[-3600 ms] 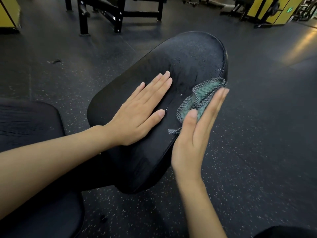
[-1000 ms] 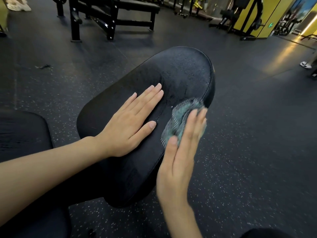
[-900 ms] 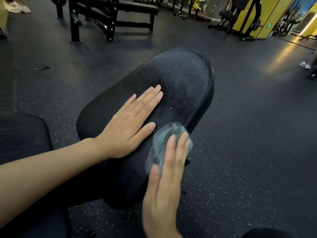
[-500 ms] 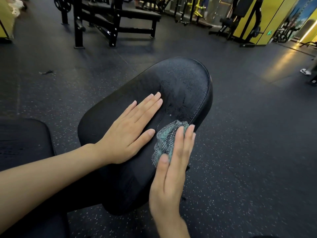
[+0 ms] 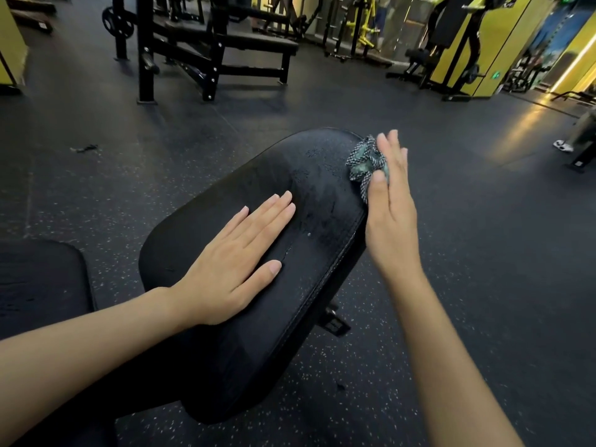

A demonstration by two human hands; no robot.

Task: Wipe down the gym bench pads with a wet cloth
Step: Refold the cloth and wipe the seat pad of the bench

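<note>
Wiping of the bench pad, mid-task. The left hand lies flat on the pad's upper face, fingers straight and together, holding nothing and apparently steadying the pad. The right hand, fingers likewise straight, presses the cloth against the pad's far right edge, the thumb resting on the fabric. The cloth is a bunched teal weave with a dark-and-white checked border, crumpled between palm and pad. Beyond the left fingertips the black vinyl shows a wet sheen and scattered droplets, which suggests that this far portion has been covered; the side seam below the right wrist and the near end beneath the left forearm look matt and probably remain. A second pad, outside the left forearm, also seems to await attention.
</note>
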